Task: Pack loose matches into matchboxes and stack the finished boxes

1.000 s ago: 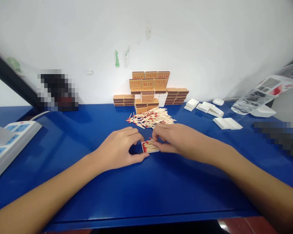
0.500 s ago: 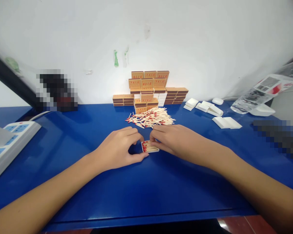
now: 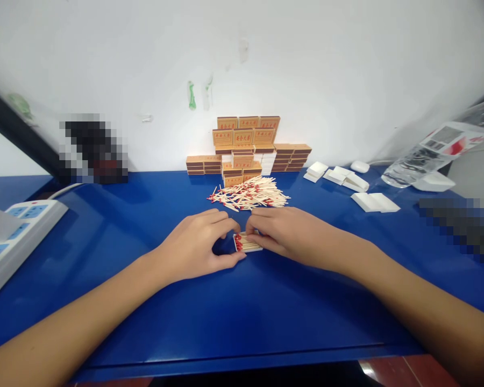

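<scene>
A small white matchbox tray [image 3: 253, 250] lies on the blue table, filled with red-tipped matches [image 3: 246, 243]. My left hand [image 3: 199, 242] curves around its left end, thumb at the near corner and index finger at the far one. From the right, my right hand [image 3: 284, 228] reaches over the tray. Its fingers are drawn together and press down on the matches, covering the tray's right part. Just beyond both hands spreads a loose heap of matches [image 3: 254, 193].
Behind the heap, matchboxes [image 3: 242, 138] are stacked against the wall. Folded white pieces [image 3: 375, 202] lie to the right, near a clear plastic bottle [image 3: 419, 153]. A power strip [image 3: 32, 226] sits at the left edge.
The fingers of my right hand have shifted slightly left over the matches in the tray. My left hand and the tray stay in place.
</scene>
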Demonstrator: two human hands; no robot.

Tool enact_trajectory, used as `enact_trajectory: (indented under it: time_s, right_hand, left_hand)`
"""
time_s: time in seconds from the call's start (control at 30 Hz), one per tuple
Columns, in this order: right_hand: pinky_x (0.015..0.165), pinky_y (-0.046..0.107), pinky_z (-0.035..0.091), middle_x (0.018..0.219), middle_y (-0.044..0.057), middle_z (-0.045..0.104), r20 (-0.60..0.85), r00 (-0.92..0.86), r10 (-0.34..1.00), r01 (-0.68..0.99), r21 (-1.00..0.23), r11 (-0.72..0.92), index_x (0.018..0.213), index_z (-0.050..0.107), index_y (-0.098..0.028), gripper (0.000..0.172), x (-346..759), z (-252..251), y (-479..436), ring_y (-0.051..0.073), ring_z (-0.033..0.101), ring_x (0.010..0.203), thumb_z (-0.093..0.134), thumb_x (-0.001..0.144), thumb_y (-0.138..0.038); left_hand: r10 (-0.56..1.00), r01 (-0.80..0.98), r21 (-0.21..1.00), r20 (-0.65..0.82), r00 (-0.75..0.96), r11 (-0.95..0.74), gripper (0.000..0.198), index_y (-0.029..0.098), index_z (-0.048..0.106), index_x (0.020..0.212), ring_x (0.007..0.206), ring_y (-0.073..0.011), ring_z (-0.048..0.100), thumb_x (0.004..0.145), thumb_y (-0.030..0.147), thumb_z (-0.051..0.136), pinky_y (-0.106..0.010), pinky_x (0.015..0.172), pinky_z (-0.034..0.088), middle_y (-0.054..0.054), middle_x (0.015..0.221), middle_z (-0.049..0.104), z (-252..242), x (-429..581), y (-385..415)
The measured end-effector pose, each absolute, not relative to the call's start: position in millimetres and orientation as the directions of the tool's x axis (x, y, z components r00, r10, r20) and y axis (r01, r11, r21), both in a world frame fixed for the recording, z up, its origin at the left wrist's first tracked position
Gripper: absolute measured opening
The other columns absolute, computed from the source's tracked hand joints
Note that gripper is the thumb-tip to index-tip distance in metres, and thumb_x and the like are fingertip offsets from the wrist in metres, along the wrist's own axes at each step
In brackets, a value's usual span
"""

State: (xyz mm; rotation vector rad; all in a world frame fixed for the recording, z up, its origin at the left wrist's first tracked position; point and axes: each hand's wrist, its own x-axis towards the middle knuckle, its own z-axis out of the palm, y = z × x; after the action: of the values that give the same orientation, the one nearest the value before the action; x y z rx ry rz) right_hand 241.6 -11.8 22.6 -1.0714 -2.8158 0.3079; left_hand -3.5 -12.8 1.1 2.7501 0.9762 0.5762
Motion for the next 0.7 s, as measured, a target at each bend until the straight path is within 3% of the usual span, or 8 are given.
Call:
enact_trajectory:
  time_s: [0.7]
  right_hand:
    - [0.068, 0.03, 0.038, 0.092, 0.003, 0.068, 0.073, -0.745, 0.663, 0.622, -0.282, 0.73, 0.094, 0.065, -0.019, 0.017, 251.7, 24.3, -7.1, 0.016, 0.058, 0.074, 0.057, 0.107, -0.027]
  left_hand:
    - [0.584, 0.491, 0.324, 0.346, 0.734, -0.809, 0.02, 0.019, 0.074, 0.102, 0.084, -0.018, 0.065, 0.093, 0.036, 0.077, -0.03, 0.074, 0.05, -0.002, 0.091, 0.068, 1.6, -2.6, -13.6]
